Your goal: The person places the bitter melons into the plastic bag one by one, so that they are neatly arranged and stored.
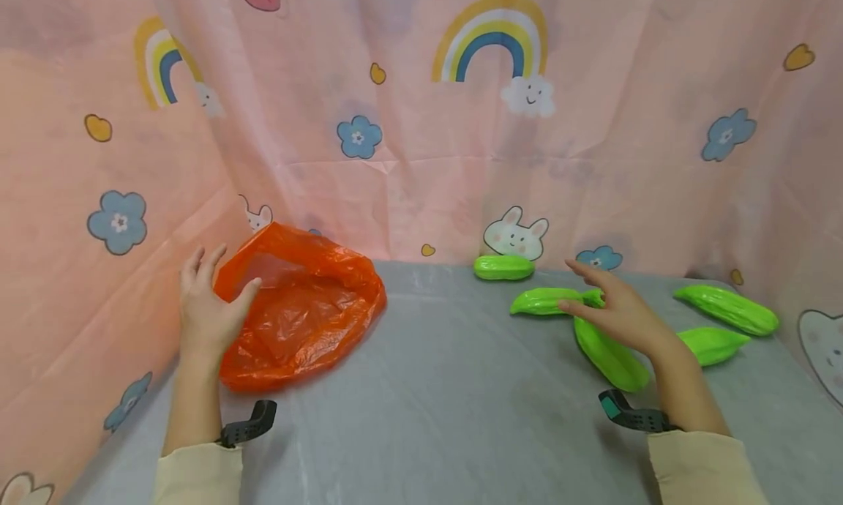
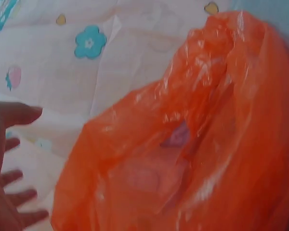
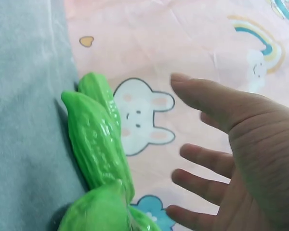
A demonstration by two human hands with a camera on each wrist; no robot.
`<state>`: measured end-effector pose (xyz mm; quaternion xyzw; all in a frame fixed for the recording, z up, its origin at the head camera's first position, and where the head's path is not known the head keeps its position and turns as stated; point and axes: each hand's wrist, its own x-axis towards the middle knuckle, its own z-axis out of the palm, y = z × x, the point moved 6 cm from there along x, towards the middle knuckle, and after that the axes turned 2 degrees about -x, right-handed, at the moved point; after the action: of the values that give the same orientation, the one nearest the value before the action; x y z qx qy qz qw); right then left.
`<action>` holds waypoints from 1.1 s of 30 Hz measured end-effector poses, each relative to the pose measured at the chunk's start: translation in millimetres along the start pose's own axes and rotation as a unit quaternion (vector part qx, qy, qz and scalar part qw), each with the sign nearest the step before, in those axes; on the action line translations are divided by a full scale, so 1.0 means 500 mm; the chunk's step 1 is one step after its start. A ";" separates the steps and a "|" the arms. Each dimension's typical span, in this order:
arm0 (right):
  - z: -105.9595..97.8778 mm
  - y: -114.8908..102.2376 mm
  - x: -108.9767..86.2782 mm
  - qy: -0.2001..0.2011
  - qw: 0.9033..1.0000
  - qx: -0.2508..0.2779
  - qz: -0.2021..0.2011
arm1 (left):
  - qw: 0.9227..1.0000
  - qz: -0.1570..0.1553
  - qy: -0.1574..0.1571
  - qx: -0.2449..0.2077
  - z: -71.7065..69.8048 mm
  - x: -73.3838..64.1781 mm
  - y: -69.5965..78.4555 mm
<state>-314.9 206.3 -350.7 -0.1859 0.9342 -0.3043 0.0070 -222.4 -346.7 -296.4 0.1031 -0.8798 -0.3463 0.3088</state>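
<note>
An orange-red plastic bag (image 1: 303, 322) stands on the left with its mouth spread wide. Just left of its rim is my left hand (image 1: 211, 311), fingers spread and holding nothing; in the left wrist view the bag (image 2: 221, 144) fills much of the picture beside the fingers. My right hand (image 1: 619, 315) hovers over glossy green bitter-melon-like vegetables, its fingers loosely extended and empty. Under and beside it lie a pointed one (image 1: 543, 301) and a longer one (image 1: 609, 355). The right wrist view shows two of these green vegetables (image 3: 97, 144) lined up, apart from the fingers.
A short green vegetable (image 1: 503, 268) lies at the back by the curtain. Two more, a ridged one (image 1: 727, 309) and a pointed one (image 1: 714, 345), lie at the right. A pink patterned curtain (image 1: 421, 197) encloses the grey tabletop (image 1: 435, 417) at the back and sides.
</note>
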 end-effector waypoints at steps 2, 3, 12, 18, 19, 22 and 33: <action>0.000 0.013 -0.001 -0.010 1.000 -0.004 0.001 | 1.000 0.004 -0.029 0.010 0.002 0.004 -0.018; 0.001 0.018 -0.001 -0.014 1.000 -0.005 0.001 | 0.999 0.008 -0.039 0.015 0.003 0.007 -0.026; 0.007 0.051 0.003 -0.015 1.000 -0.015 0.008 | 0.993 0.018 -0.102 0.060 0.004 0.018 -0.067; 0.014 0.062 -0.003 -0.006 1.000 -0.021 0.016 | 0.989 0.019 -0.132 0.058 0.026 0.011 -0.081; 0.015 0.064 -0.003 -0.006 1.000 -0.023 0.017 | 0.989 0.014 -0.135 0.055 0.029 0.010 -0.084; 0.018 0.066 -0.004 -0.011 0.999 -0.028 0.020 | 0.989 -0.004 -0.139 0.057 0.037 0.010 -0.090; 0.037 0.078 -0.003 -0.025 0.999 -0.020 0.000 | 0.984 -0.044 -0.162 0.063 0.048 0.017 -0.108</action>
<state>-324.5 225.4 -388.3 -0.1932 0.9397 -0.2810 0.0268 -245.7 -377.0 -342.3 0.1035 -0.9329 -0.3158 0.1390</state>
